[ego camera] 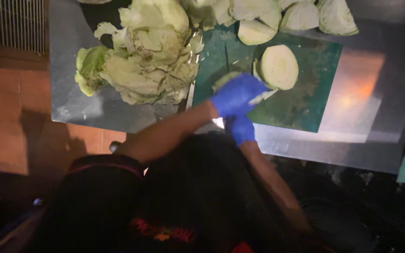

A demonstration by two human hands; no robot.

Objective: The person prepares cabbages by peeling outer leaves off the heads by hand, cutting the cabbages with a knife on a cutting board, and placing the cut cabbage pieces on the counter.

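The person's left hand [237,93], in a blue glove, is on the green cutting board [315,93]. Its grip is bent down over a small cabbage piece [226,78] and holds it against the board near the board's left edge. The picture is blurry there, so I cannot see each finger.

The right hand [241,129], also in a blue glove, is just under the left hand, at the near edge of the board. I cannot tell if its grip is spread or closed, or if it holds anything. There is a bright spot beside it, but it is too blurry to name.

A round cabbage half [280,67] lies in the middle of the board with its pale cut side showing, just beside the left hand.

Some cutting looks done. Cut cabbage chunks [301,16] are piled at the far edge of the board. A big heap of loose green leaves [146,56] lies on the left part of the shiny metal surface [376,140], next to the board.

The round half and the small piece under the left hand still look whole, so I think that part is not cut up yet.
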